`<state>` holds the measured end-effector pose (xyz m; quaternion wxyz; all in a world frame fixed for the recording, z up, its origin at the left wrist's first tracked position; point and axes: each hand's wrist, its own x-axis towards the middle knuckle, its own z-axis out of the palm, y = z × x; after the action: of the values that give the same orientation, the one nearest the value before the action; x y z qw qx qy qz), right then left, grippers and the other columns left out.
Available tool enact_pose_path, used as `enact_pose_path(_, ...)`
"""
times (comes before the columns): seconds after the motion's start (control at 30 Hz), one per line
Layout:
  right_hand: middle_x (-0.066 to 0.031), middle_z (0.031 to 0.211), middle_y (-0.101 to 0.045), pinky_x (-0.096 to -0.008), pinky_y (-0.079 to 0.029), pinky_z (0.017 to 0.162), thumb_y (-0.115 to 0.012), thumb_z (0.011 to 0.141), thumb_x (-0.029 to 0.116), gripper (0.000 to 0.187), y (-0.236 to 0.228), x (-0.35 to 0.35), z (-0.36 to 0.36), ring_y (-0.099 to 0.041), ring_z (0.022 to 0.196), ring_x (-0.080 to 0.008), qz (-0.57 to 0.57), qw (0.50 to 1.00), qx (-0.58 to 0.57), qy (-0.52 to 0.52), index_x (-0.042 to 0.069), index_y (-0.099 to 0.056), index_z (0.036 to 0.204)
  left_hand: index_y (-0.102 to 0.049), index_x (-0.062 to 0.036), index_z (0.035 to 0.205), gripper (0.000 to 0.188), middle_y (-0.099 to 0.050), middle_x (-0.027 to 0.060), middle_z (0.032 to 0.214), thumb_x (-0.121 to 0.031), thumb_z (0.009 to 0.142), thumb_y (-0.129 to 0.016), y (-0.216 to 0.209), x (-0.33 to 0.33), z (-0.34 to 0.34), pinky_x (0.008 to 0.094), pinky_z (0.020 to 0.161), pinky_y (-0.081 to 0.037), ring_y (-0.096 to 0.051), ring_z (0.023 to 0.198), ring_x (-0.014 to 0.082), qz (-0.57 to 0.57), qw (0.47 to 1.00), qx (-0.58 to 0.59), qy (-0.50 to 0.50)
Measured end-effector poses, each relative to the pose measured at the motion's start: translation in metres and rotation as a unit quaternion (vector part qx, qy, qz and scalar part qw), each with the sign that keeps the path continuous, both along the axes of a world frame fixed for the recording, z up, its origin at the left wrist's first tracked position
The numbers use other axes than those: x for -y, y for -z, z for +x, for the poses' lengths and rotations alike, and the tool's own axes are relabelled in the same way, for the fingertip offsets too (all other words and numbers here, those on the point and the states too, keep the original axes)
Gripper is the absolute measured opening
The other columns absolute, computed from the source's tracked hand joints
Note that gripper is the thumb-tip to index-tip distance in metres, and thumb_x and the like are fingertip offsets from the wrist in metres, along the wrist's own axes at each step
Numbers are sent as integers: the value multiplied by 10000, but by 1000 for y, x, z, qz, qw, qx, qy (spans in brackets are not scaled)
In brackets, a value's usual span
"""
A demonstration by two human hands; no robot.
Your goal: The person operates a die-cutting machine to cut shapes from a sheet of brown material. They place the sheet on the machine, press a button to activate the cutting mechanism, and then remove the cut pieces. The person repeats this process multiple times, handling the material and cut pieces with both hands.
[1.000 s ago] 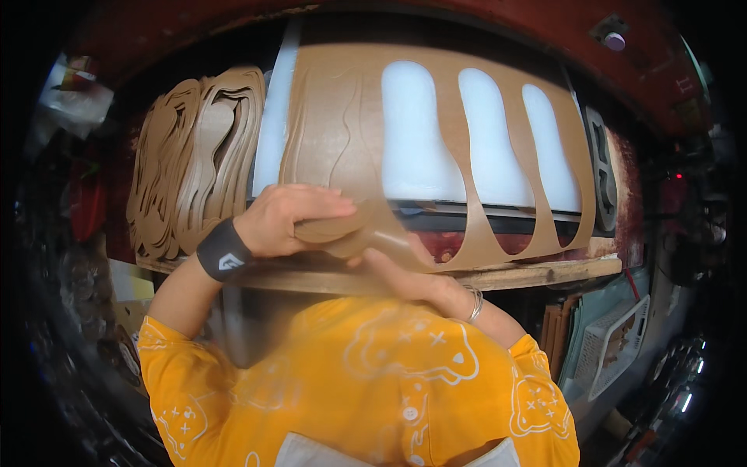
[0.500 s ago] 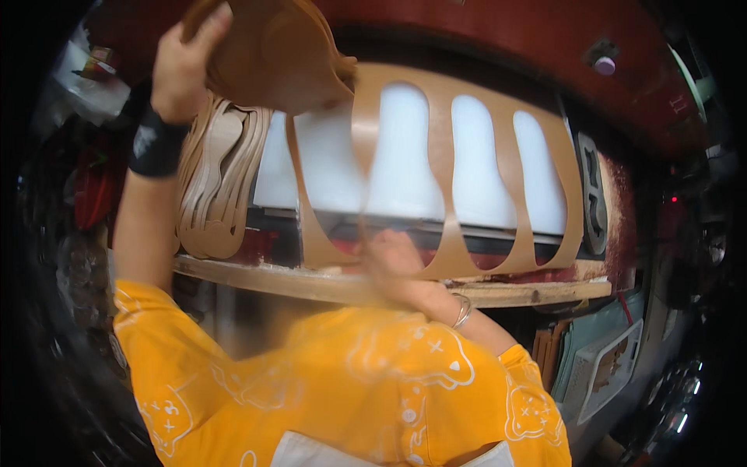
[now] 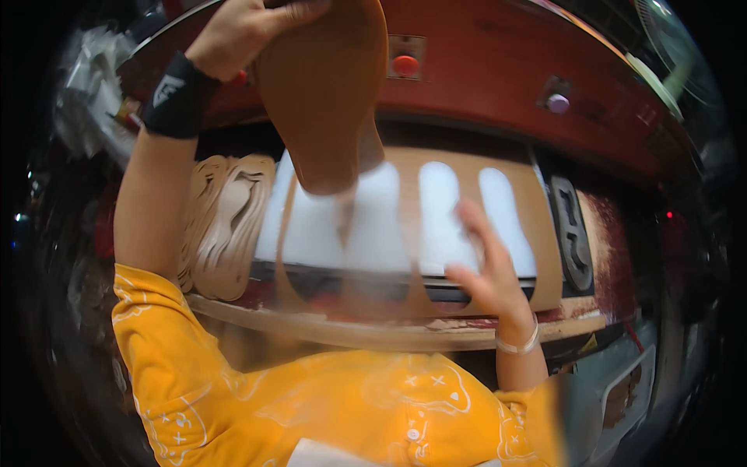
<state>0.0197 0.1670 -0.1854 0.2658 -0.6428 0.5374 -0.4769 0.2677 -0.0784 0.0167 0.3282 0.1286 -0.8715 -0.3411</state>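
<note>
Raised at the upper left, my left hand (image 3: pixel 245 33) grips brown insole-shaped pieces (image 3: pixel 323 86), which hang down with their narrower ends lowest. At least two overlap; how many I cannot tell. Below them lies a brown sheet (image 3: pixel 546 265) with several sole-shaped cut-outs, through which a white surface (image 3: pixel 441 210) shows. My right hand (image 3: pixel 492 272), slightly blurred, hovers over the right part of the sheet, thumb and fingers apart and nothing in them. Right of the sheet rests a dark sole-shaped cutting die (image 3: pixel 572 233).
Stacked pale insole pieces (image 3: pixel 229 226) stand left of the sheet. A wooden edge (image 3: pixel 373 333) runs along the front. Behind is a red machine beam (image 3: pixel 482 58) with a red button (image 3: pixel 405 66) and a pale purple knob (image 3: pixel 558 103). A white basket (image 3: pixel 622 397) sits at the lower right.
My left hand has moved right and up with the brown pieces, which now hang more upright. My right hand has left the sheet's front middle, moved right and spread its fingers. The view has shifted.
</note>
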Motion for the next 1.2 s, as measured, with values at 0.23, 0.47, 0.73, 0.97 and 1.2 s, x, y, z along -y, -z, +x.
enact_pose_path(0.23,-198,1389,-388,-384,-287,1086,-803,622,144,967,11,23,-33,-365,1304,-321,154,987,11,-34,9,-271,1419,-599,34,1140,273,-652,46,992,-93,899,-604,73,-33,-72,233,767,-494,-605,874,94,77,982,-148,91)
enact_pose_path(0.47,-213,1459,-272,-446,-256,1095,-839,556,144,1002,-6,31,-83,-302,1337,-372,-194,948,-222,124,60,-319,1408,-581,40,1141,301,-658,73,993,-119,887,-603,94,-54,-67,233,758,-500,-627,850,118,184,916,-315,166)
enact_pose_path(0.73,-120,1012,-626,-348,-437,828,-783,661,108,425,-35,43,-63,-584,958,-225,39,988,-150,0,50,-634,1055,-635,29,1061,242,-662,30,925,-51,836,-669,84,-58,-65,218,763,-483,-593,849,81,104,953,-229,168)
enact_pose_path(0.97,-175,821,-673,-312,-513,686,-720,721,100,255,-28,9,-102,-662,742,-281,36,945,-314,83,1,-677,952,-588,-17,1179,420,-629,81,1048,45,770,-660,179,-60,-55,311,839,-509,-623,939,181,9,994,-106,-37)
enact_pose_path(1.2,-159,880,-672,-313,-505,797,-704,716,46,344,38,-8,-115,-661,854,-264,107,958,-229,133,-4,-629,1049,-621,-20,1070,353,-671,133,967,30,725,-679,230,-50,-49,299,866,-487,-647,933,208,77,986,140,-53)
